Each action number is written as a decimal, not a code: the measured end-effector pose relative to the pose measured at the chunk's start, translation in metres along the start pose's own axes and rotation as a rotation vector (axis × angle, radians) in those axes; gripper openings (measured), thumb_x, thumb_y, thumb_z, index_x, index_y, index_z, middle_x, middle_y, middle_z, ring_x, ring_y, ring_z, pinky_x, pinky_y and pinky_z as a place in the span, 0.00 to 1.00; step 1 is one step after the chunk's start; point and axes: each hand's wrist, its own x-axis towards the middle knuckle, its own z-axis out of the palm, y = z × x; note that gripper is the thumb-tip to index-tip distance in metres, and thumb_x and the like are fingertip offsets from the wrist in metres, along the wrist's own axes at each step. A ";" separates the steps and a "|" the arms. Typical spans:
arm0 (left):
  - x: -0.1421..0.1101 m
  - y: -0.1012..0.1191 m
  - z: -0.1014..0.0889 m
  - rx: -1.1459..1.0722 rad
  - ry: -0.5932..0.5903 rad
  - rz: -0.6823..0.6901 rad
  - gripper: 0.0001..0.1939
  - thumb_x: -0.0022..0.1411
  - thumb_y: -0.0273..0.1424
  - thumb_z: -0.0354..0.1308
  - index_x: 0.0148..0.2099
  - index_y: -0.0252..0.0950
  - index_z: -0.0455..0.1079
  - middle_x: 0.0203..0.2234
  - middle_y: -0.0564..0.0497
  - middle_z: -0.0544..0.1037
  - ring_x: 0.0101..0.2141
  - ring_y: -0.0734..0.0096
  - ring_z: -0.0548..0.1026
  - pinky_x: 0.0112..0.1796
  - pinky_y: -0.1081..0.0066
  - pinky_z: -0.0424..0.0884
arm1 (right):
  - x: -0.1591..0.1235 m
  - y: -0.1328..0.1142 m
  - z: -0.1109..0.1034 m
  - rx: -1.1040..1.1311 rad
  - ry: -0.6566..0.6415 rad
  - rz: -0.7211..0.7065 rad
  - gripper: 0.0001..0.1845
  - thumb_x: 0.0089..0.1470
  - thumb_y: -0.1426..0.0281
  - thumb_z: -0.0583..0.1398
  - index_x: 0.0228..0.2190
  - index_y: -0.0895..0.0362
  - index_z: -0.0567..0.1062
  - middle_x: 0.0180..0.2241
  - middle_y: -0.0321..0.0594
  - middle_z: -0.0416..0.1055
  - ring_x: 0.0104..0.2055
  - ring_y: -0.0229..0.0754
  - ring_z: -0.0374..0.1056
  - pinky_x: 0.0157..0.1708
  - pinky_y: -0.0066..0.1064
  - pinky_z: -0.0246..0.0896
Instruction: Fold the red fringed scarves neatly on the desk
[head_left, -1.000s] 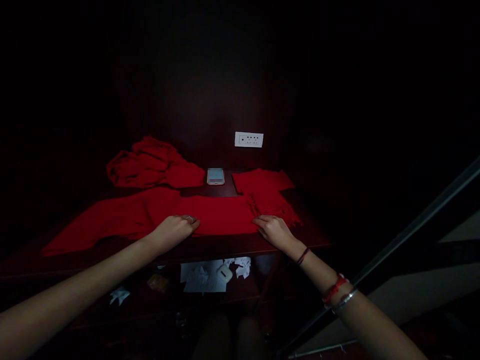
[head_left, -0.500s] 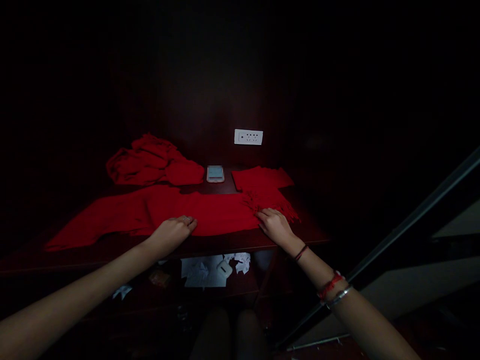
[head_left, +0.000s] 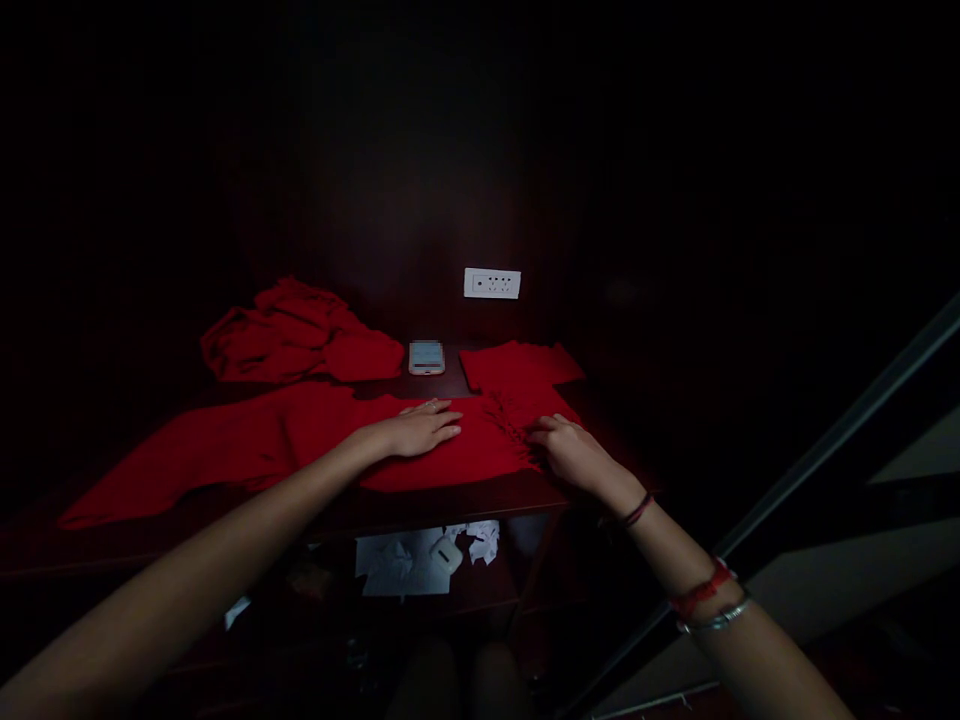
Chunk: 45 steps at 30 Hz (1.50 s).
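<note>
A long red scarf lies spread across a dark wooden table. My left hand rests flat on the scarf's middle with its fingers stretched out and a ring on one finger. My right hand lies on the scarf's fringed right end, fingers curled at the tassels. Whether it grips them is unclear in the dim light.
A folded red scarf lies at the back right, a crumpled red heap at the back left, a phone between them. A white wall socket sits above. Crumpled white papers lie under the table. A dark rail slants on the right.
My left hand slid forward and right from the scarf's near edge onto its middle. My right hand shifted slightly along the fringed end. The view tilted a little.
</note>
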 end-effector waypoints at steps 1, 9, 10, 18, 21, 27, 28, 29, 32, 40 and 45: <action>0.013 0.000 0.005 -0.007 0.030 -0.019 0.26 0.60 0.42 0.32 0.57 0.36 0.48 0.57 0.43 0.46 0.56 0.62 0.43 0.51 0.60 0.45 | 0.004 0.002 -0.005 0.037 0.026 0.012 0.19 0.44 0.82 0.50 0.37 0.56 0.70 0.39 0.41 0.64 0.42 0.39 0.57 0.42 0.29 0.49; 0.054 0.002 0.045 -0.022 0.190 -0.180 0.28 0.60 0.37 0.32 0.59 0.26 0.42 0.56 0.42 0.46 0.56 0.63 0.44 0.51 0.59 0.46 | 0.075 -0.011 0.007 0.111 0.038 -0.297 0.13 0.47 0.75 0.52 0.37 0.59 0.68 0.38 0.43 0.65 0.42 0.39 0.58 0.42 0.31 0.52; 0.053 0.002 0.048 -0.007 0.206 -0.185 0.27 0.60 0.36 0.32 0.58 0.26 0.43 0.56 0.43 0.47 0.55 0.64 0.45 0.51 0.60 0.46 | 0.080 -0.010 0.012 0.063 0.003 -0.310 0.12 0.47 0.75 0.52 0.37 0.59 0.68 0.37 0.44 0.65 0.42 0.40 0.58 0.41 0.32 0.53; 0.054 0.003 0.045 0.014 0.188 -0.202 0.27 0.60 0.36 0.35 0.58 0.28 0.45 0.56 0.42 0.49 0.55 0.62 0.47 0.51 0.59 0.46 | 0.049 0.027 0.007 -0.202 -0.088 0.216 0.12 0.46 0.80 0.50 0.30 0.61 0.72 0.34 0.50 0.66 0.36 0.44 0.62 0.30 0.29 0.57; 0.054 0.000 0.043 0.030 0.243 -0.214 0.26 0.60 0.37 0.36 0.58 0.29 0.47 0.54 0.40 0.53 0.54 0.60 0.50 0.50 0.57 0.49 | 0.056 0.027 -0.005 -0.125 0.014 0.214 0.12 0.46 0.80 0.51 0.29 0.60 0.72 0.35 0.49 0.65 0.35 0.41 0.62 0.31 0.27 0.56; 0.055 -0.019 0.038 0.074 0.417 -0.243 0.21 0.60 0.36 0.39 0.51 0.31 0.58 0.43 0.40 0.66 0.43 0.61 0.64 0.43 0.62 0.58 | 0.118 0.020 0.011 0.219 0.004 -0.207 0.11 0.47 0.75 0.53 0.36 0.60 0.70 0.37 0.42 0.67 0.39 0.36 0.61 0.39 0.25 0.53; 0.055 -0.022 0.037 0.069 0.424 -0.242 0.19 0.59 0.35 0.40 0.50 0.32 0.60 0.42 0.41 0.66 0.42 0.62 0.65 0.42 0.63 0.59 | 0.125 0.021 0.018 0.226 -0.034 -0.215 0.12 0.46 0.76 0.54 0.36 0.61 0.70 0.36 0.42 0.68 0.37 0.37 0.62 0.38 0.25 0.54; 0.056 -0.026 0.036 0.060 0.425 -0.239 0.18 0.59 0.34 0.40 0.47 0.33 0.62 0.40 0.42 0.67 0.41 0.63 0.65 0.40 0.64 0.60 | 0.130 0.023 0.024 0.231 -0.066 -0.208 0.12 0.45 0.76 0.55 0.35 0.61 0.70 0.34 0.42 0.68 0.35 0.36 0.63 0.36 0.25 0.54; 0.060 -0.032 0.035 0.024 0.421 -0.233 0.13 0.58 0.31 0.42 0.40 0.34 0.66 0.35 0.44 0.69 0.39 0.65 0.67 0.38 0.67 0.62 | 0.130 0.034 0.035 0.287 -0.059 -0.159 0.10 0.46 0.77 0.54 0.32 0.61 0.72 0.29 0.41 0.70 0.30 0.34 0.63 0.31 0.23 0.54; 0.063 -0.033 0.030 -0.114 0.518 -0.160 0.11 0.59 0.29 0.40 0.34 0.34 0.63 0.29 0.48 0.71 0.33 0.69 0.69 0.37 0.70 0.62 | 0.111 0.060 0.024 0.599 -0.043 -0.106 0.10 0.48 0.73 0.54 0.32 0.61 0.73 0.27 0.39 0.71 0.26 0.33 0.64 0.29 0.24 0.56; 0.052 -0.026 0.015 -0.232 0.610 -0.077 0.11 0.58 0.31 0.40 0.34 0.35 0.64 0.31 0.51 0.71 0.34 0.71 0.69 0.37 0.73 0.62 | 0.113 0.050 0.025 0.625 0.170 -0.176 0.15 0.47 0.69 0.56 0.39 0.59 0.70 0.38 0.43 0.67 0.39 0.36 0.62 0.39 0.29 0.55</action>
